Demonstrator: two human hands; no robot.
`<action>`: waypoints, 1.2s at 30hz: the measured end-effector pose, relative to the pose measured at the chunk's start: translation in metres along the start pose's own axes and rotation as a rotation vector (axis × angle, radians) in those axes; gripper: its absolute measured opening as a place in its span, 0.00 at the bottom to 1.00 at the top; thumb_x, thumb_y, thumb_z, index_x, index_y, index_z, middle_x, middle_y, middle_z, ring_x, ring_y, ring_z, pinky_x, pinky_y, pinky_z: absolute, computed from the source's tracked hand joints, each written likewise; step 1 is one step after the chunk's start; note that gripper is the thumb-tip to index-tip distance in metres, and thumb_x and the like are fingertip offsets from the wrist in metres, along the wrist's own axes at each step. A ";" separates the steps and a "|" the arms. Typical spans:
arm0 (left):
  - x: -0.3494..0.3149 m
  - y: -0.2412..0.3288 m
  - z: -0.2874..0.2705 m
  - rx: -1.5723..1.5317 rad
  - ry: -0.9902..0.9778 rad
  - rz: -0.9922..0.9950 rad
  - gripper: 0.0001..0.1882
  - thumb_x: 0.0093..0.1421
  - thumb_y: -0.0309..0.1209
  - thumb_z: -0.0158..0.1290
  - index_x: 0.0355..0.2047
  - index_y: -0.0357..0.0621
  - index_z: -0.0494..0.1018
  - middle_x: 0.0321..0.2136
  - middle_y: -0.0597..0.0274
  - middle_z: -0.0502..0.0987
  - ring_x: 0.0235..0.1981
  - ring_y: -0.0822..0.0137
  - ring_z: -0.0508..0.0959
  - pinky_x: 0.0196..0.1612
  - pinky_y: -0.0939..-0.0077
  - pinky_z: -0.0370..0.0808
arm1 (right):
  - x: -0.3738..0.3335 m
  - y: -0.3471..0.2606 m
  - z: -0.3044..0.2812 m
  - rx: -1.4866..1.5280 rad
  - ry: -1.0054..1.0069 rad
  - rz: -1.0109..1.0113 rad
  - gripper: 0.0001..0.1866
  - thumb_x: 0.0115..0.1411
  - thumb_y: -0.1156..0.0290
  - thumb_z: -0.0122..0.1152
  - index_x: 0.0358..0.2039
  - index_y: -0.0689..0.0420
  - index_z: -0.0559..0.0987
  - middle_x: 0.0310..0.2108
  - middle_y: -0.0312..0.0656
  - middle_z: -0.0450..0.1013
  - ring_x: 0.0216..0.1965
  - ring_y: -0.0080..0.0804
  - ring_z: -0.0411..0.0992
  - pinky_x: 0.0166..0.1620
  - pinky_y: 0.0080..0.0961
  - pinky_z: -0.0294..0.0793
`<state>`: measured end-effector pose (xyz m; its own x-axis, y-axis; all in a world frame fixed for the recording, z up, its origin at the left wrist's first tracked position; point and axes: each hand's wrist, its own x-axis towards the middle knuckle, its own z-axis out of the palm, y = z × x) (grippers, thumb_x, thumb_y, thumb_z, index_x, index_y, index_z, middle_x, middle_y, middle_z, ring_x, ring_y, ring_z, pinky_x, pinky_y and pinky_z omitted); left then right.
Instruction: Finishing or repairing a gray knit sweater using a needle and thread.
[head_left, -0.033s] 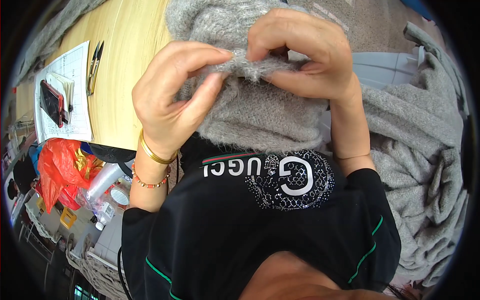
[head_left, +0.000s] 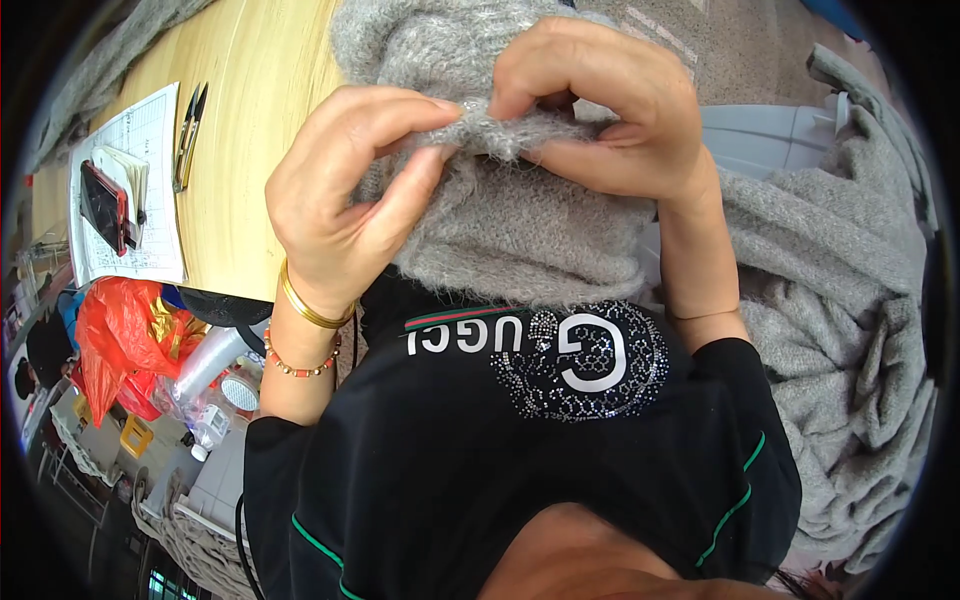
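Note:
A fuzzy grey knitted fabric (head_left: 540, 230) lies bunched over the table edge and my lap. My left hand (head_left: 335, 180) pinches a raised fold of it between thumb and index finger. Close beside, my right hand (head_left: 620, 110) grips the same fold, thumb below and fingers curled from above. The fingertips are a short way apart, with the fluffy ridge of knit running between them. Some right-hand fingers are hidden behind the fold. Whether anything small is held within the fuzz cannot be made out.
On the wooden table (head_left: 250, 120), left, lie a written sheet (head_left: 160, 250), a phone (head_left: 103, 207) on a notebook, and two pens (head_left: 188, 140). A red plastic bag (head_left: 110, 330) and a bottle (head_left: 210, 425) are lower left. More grey knit (head_left: 840, 390) is heaped at right by a pale bin (head_left: 755, 135).
My right hand has shifted very slightly to the left. Both hands keep their pinch on the knitted fabric.

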<state>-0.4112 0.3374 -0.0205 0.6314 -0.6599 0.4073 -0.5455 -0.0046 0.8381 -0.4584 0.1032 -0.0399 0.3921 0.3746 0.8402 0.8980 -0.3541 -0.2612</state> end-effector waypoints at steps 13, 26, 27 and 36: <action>0.002 -0.007 -0.003 0.137 -0.041 0.257 0.16 0.47 0.14 0.60 0.37 0.37 0.78 0.35 0.54 0.80 0.36 0.61 0.81 0.39 0.74 0.78 | 0.005 -0.003 -0.003 -0.071 -0.143 0.074 0.17 0.45 0.82 0.63 0.39 0.61 0.77 0.36 0.44 0.73 0.38 0.40 0.73 0.41 0.27 0.74; 0.000 -0.008 -0.002 0.185 -0.006 0.295 0.17 0.46 0.13 0.60 0.38 0.37 0.78 0.35 0.56 0.80 0.36 0.61 0.81 0.39 0.74 0.78 | 0.000 -0.010 0.004 -0.184 -0.077 0.067 0.17 0.42 0.82 0.61 0.37 0.61 0.75 0.32 0.45 0.71 0.33 0.43 0.72 0.35 0.29 0.73; 0.000 -0.008 -0.002 0.188 0.003 0.293 0.17 0.46 0.13 0.60 0.38 0.37 0.78 0.35 0.56 0.80 0.36 0.61 0.81 0.39 0.74 0.78 | -0.001 -0.011 0.006 -0.194 -0.057 0.059 0.17 0.42 0.82 0.61 0.36 0.61 0.75 0.32 0.45 0.71 0.32 0.43 0.72 0.35 0.29 0.73; 0.000 -0.006 0.006 0.191 0.099 0.327 0.17 0.43 0.13 0.61 0.36 0.37 0.78 0.32 0.56 0.79 0.33 0.64 0.80 0.33 0.77 0.78 | -0.001 -0.004 0.007 -0.144 -0.003 0.009 0.17 0.40 0.82 0.59 0.35 0.62 0.74 0.32 0.46 0.70 0.31 0.43 0.71 0.35 0.29 0.73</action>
<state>-0.4117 0.3326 -0.0274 0.4525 -0.5743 0.6822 -0.8132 0.0481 0.5800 -0.4610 0.1108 -0.0429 0.4008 0.3735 0.8365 0.8566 -0.4766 -0.1976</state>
